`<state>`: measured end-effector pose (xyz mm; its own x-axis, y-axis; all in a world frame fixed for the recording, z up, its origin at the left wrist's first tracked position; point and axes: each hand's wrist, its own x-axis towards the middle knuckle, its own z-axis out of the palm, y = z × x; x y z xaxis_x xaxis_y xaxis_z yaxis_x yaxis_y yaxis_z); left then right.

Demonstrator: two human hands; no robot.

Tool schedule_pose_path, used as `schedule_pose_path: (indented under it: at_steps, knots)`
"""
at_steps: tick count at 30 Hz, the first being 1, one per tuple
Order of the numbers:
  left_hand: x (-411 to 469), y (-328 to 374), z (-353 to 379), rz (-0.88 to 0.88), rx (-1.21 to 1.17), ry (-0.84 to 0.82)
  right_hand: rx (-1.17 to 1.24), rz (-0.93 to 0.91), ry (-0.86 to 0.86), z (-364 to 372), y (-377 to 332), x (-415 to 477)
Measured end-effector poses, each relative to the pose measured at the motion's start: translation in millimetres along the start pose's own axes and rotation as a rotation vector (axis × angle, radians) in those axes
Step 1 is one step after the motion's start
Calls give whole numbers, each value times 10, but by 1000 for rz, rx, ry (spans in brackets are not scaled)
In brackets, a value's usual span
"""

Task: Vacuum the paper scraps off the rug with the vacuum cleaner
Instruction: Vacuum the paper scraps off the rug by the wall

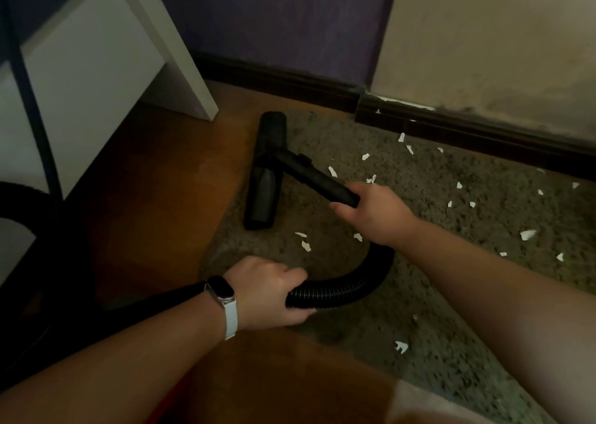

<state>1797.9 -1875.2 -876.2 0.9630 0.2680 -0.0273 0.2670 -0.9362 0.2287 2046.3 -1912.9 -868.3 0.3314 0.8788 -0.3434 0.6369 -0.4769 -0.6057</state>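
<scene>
Head view: the right hand (371, 212) is clamped on the black wand (309, 175) and the left hand (267, 291) on the ribbed hose (342, 286), the two hands apart. The floor nozzle (263, 198) rests on the rug's (451, 311) left edge. White paper scraps (527, 234) are scattered over the rug. The hose's left run is lost in shadow.

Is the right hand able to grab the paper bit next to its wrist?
Probably yes, if it lets go: the right hand grips the wand, but the scrap lies uncovered on the rug beside it.
</scene>
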Motion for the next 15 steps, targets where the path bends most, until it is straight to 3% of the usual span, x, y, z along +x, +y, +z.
schedule_pose_path:
  at_steps: [6, 15]
  knots:
    - [6, -45, -13, -55, -20, 8, -103, -16, -60, -43, -118, 173]
    - [43, 17, 76, 33, 7, -7, 15, 86, -26, 55, 260, -182]
